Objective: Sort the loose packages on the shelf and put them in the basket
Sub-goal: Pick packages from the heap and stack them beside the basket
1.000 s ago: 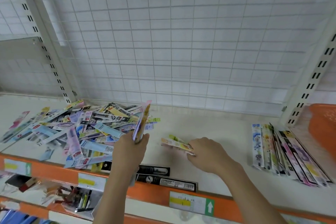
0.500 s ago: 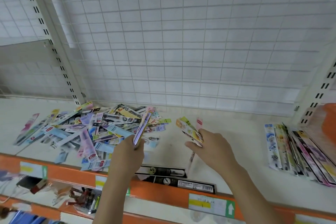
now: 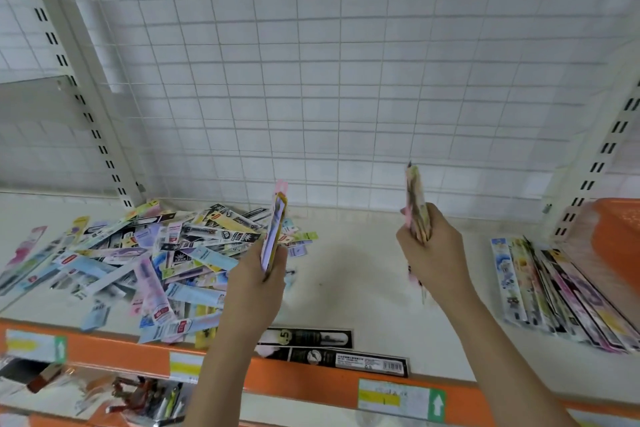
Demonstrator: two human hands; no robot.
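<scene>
Mid-sort, the left hand (image 3: 258, 279) held one upright bundle (image 3: 274, 236) and the right hand (image 3: 429, 253) another stack (image 3: 417, 208), each grip closed around packages above the shelf (image 3: 349, 274); loose packages (image 3: 138, 253) remained heaped left. Next probably came carrying them to the basket (image 3: 616, 236).

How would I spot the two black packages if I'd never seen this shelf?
Find the shelf's orange front edge. Just behind it, between the person's forearms, lie the black packages, side by side and flat. They are dark and apart from the colourful pile at the left.
</scene>
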